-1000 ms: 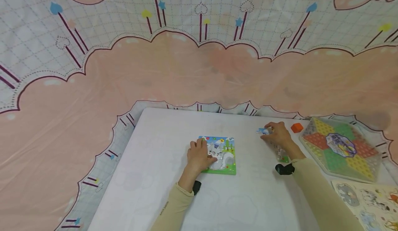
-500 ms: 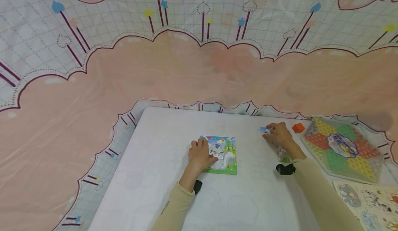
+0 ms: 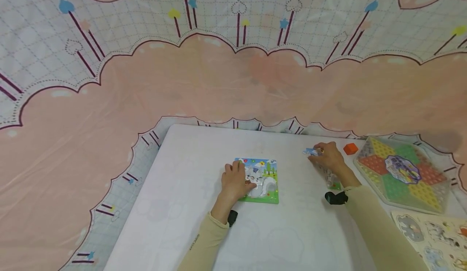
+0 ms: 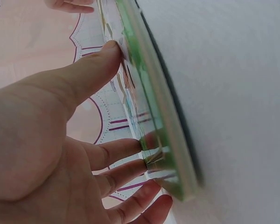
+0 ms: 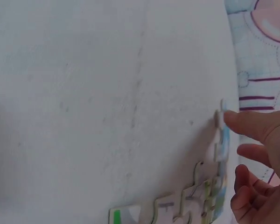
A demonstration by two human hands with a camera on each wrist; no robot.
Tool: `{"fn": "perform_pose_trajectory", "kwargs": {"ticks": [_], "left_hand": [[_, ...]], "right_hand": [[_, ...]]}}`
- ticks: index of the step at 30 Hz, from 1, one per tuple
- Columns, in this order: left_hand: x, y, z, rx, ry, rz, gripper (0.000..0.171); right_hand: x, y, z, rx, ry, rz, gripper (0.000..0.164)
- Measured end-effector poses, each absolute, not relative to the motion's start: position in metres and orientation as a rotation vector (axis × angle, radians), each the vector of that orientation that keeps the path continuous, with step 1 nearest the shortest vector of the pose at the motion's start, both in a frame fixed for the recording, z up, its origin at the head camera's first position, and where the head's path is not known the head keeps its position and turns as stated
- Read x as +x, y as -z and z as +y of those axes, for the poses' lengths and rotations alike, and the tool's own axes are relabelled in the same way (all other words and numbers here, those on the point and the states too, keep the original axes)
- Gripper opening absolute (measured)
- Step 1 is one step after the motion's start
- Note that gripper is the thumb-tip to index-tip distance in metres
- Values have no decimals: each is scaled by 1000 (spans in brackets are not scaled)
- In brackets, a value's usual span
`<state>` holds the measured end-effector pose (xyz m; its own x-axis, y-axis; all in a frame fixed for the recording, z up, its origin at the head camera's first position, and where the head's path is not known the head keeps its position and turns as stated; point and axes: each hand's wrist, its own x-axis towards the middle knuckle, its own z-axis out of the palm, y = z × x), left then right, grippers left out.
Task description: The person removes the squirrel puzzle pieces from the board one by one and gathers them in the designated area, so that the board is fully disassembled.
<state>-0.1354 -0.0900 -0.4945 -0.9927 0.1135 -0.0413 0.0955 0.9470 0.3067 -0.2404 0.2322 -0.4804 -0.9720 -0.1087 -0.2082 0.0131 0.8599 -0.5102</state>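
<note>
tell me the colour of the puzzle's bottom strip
The bottom strip is green, clearest in the head view.

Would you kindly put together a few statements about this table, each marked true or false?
1. The left hand rests on the puzzle. True.
2. In the head view, the block lies between the right hand and the box. True.
3. The right hand holds the block. False: it is at the pieces, apart from the block.
4. The puzzle's near edge is red. False: it is green.
5. Both sleeves are black. False: they are beige.
</note>
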Motion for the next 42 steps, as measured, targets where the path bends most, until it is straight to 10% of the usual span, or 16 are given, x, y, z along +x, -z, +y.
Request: {"fn": "perform_pose_trajectory", "kwargs": {"ticks": [18,42], "left_hand": [[-136,493,-90,197,-443,3028,88],[-134,488,-93,221,-482,3013,88]], "right_hand": [[-179,492,93,-502,920,2744,39],[-173,500,80,-543,1351,2601,11]]}}
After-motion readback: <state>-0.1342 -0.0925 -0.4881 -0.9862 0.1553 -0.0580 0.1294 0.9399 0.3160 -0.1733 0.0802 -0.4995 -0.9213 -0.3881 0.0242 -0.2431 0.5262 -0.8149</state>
